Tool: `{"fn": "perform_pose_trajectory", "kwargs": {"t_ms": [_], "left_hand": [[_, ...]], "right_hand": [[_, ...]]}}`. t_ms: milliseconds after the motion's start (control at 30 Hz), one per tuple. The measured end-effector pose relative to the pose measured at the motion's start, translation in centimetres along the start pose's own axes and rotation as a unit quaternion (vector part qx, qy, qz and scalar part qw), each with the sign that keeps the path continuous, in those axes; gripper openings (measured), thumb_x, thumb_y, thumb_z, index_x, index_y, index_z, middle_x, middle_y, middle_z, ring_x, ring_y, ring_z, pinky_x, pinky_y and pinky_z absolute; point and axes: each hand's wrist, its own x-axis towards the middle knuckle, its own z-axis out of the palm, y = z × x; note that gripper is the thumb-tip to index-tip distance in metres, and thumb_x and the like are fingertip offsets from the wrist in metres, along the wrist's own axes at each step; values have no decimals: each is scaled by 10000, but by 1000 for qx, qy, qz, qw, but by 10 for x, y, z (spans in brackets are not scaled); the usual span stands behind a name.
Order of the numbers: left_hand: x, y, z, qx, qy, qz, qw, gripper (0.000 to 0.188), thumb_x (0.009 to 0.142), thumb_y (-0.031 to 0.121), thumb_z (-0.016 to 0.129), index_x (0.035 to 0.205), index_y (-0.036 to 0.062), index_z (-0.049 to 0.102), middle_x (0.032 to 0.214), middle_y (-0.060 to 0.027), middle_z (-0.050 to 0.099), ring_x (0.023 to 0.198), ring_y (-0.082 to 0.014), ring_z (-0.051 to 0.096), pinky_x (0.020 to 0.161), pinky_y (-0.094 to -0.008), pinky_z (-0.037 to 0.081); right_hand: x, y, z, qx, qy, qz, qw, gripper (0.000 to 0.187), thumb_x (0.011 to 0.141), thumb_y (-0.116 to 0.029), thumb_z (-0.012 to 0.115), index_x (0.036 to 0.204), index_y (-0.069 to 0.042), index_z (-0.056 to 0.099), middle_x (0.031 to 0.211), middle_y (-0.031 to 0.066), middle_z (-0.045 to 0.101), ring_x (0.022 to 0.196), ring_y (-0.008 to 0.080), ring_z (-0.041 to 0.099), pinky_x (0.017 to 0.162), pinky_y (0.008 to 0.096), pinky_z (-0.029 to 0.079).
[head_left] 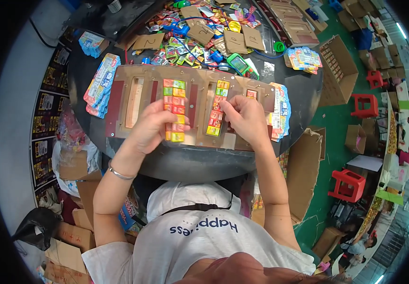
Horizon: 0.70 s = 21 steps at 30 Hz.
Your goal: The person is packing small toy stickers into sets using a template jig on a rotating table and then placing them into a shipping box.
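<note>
My left hand (pixel 151 124) is closed around a strip of small packs (pixel 174 102), two columns wide, in green, red, orange and yellow. It holds the strip above the middle of a clear-topped wooden board with long slots (pixel 198 102). Inside a slot right of it lies a second row of small packs (pixel 214 122), yellow, red and green. My right hand (pixel 246 116) has thumb and forefinger pinched together at this row's right edge; what lies between the fingertips is hidden. Another slot (pixel 135 102) at the board's left shows its pale bottom.
Blue and pink printed cards (pixel 102 85) are stacked left of the board, more cards (pixel 280 109) at its right. Behind it lies a heap of colourful small packets (pixel 185 49) with cardboard pieces (pixel 235 41) and a green handheld device (pixel 240 63). Open cartons (pixel 303 175) stand beside the table.
</note>
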Motion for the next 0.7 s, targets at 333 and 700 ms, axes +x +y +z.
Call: {"fn": "perform_pose_trajectory", "kwargs": {"t_ms": [333, 700], "left_hand": [[-15, -7, -16, 84, -19, 53, 995, 384, 845, -31, 708, 1199, -14, 558, 1039, -93, 689, 918, -161, 705, 819, -307, 597], [-7, 40, -71, 656, 296, 156, 677, 513, 964, 449, 548, 749, -8, 635, 698, -209, 644, 708, -367, 681, 649, -497, 522]], "right_hand": [[-23, -31, 37, -91, 35, -142, 985, 339, 931, -277, 679, 736, 0, 659, 593, 59, 622, 538, 128, 582, 507, 293, 439], [25, -54, 89, -288, 14, -138, 948, 292, 900, -325, 673, 828, -42, 666, 656, 136, 666, 650, 320, 673, 557, 428, 502]]}}
